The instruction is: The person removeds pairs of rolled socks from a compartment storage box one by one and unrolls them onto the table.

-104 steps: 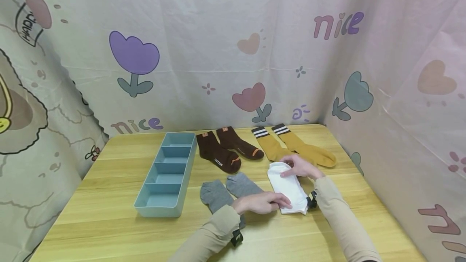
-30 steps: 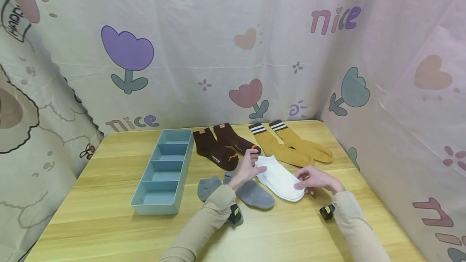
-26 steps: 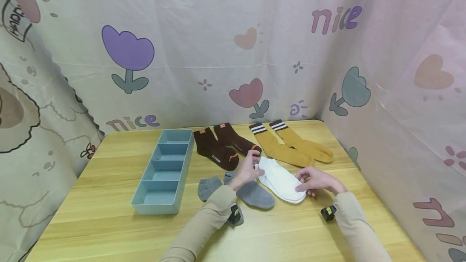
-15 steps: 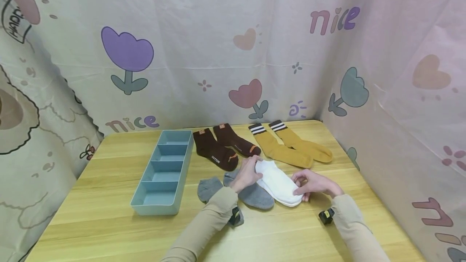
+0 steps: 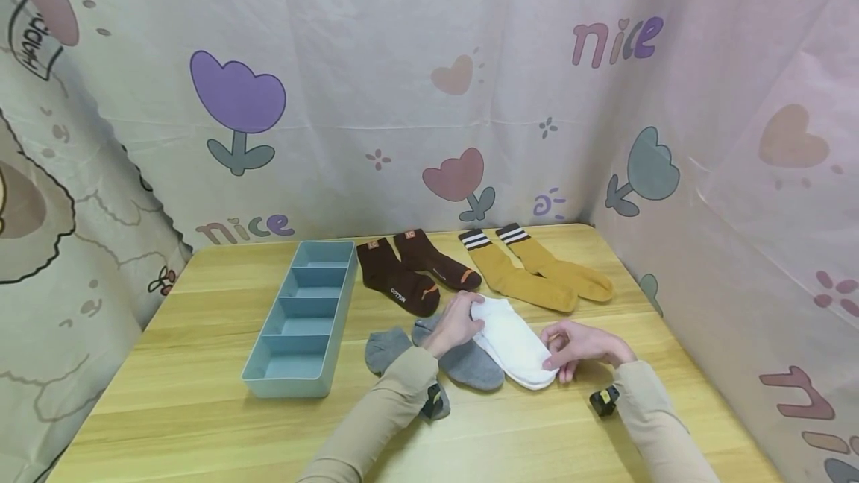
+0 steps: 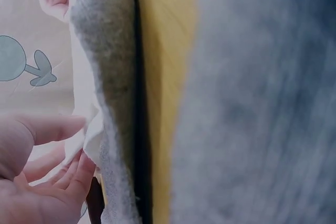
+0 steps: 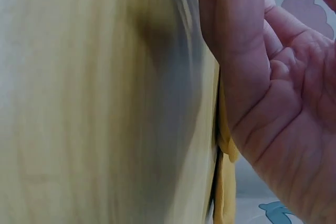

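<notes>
A pair of white ankle socks [image 5: 511, 343] lies stacked and slanting on the table, cuffs at the upper left and toes at the lower right. My left hand [image 5: 455, 323] pinches the cuff end; in the left wrist view its thumb and fingers [image 6: 79, 179] close round the white fabric. At the toe end, my right hand [image 5: 584, 345] pinches the edge, thumb on top. Its palm fills much of the right wrist view. Two grey socks [image 5: 473, 364] lie just left of the white pair, partly hidden by my left hand and sleeve.
Left of the socks stands a blue-green box [image 5: 325, 334] with several compartments in a row. Brown socks [image 5: 397, 278] lie behind the grey ones. Mustard socks [image 5: 517, 282] with striped cuffs lie at the back right. A patterned curtain [image 5: 376, 95] surrounds the table.
The white socks have turned, their cuffs swinging to the upper left. My left hand has moved up to the cuffs, and my right hand down to the toes. Lately the toes have shifted slightly nearer.
</notes>
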`<state>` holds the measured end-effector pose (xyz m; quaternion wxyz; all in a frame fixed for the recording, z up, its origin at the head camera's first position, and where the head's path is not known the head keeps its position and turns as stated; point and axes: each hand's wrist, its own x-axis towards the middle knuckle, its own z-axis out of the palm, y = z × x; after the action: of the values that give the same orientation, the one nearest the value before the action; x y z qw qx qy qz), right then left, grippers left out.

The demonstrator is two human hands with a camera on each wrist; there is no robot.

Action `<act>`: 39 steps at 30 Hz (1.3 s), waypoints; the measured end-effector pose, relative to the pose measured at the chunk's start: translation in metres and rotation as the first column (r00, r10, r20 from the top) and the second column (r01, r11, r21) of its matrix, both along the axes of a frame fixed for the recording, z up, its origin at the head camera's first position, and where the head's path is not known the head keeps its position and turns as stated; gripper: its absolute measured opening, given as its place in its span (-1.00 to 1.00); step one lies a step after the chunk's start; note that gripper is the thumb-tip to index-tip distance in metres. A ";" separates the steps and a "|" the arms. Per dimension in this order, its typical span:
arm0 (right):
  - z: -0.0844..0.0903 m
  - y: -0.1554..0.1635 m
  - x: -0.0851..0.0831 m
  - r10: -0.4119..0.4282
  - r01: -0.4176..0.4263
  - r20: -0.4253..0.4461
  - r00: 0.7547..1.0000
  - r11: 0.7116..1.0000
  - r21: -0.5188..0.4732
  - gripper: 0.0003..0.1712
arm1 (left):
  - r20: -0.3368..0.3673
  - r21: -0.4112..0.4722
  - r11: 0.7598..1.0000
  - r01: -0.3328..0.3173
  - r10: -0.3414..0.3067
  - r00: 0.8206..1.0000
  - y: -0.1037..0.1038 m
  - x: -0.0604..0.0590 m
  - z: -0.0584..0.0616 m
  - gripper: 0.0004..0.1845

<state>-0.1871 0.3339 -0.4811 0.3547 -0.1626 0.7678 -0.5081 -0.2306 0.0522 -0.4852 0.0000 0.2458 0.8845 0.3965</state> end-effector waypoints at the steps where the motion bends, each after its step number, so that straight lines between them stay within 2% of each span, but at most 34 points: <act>1: -0.001 0.001 0.000 0.004 -0.004 0.006 1.000 1.000 -0.010 -0.66 | 0.005 0.009 1.000 -0.006 0.005 1.000 0.000 0.000 0.000 -0.59; 12: -0.001 0.011 0.003 0.092 -0.086 0.049 0.995 0.989 -0.117 -0.59 | 0.035 0.018 1.000 -0.026 0.025 0.999 0.004 0.000 0.004 -0.59; 19: 0.004 0.031 0.003 0.101 -0.106 -0.039 0.994 0.984 -0.143 -0.70 | 0.148 0.117 0.993 -0.030 0.013 0.989 0.013 0.002 0.008 -0.55; 22: 0.006 0.042 0.005 0.093 -0.101 -0.060 0.994 0.982 -0.160 -0.71 | 0.173 0.167 0.986 -0.024 -0.006 0.985 0.021 0.004 0.010 -0.53; 26: 0.008 0.058 0.010 0.057 -0.065 -0.045 0.997 0.982 -0.178 -0.66 | 0.205 0.203 0.979 -0.015 -0.028 0.978 0.032 0.005 0.011 -0.52; 30: 0.008 0.073 0.013 -0.019 0.017 -0.013 1.000 0.988 -0.152 -0.61 | 0.225 0.171 0.985 -0.002 -0.037 0.974 0.043 0.007 0.011 -0.51; 35: 0.006 0.087 0.016 -0.115 0.110 -0.046 0.992 0.989 -0.099 -0.62 | 0.199 0.107 0.994 0.035 -0.056 0.978 0.053 0.008 0.011 -0.50; 39: 0.004 0.091 0.018 -0.161 0.156 -0.094 0.982 0.986 -0.058 -0.64 | 0.138 0.027 0.996 0.086 -0.089 0.986 0.058 0.007 0.010 -0.55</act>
<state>-0.1688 0.4253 -0.4768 0.2703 -0.1346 0.7819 -0.5454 -0.2232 0.1103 -0.4748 0.0764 0.2560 0.8665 0.4216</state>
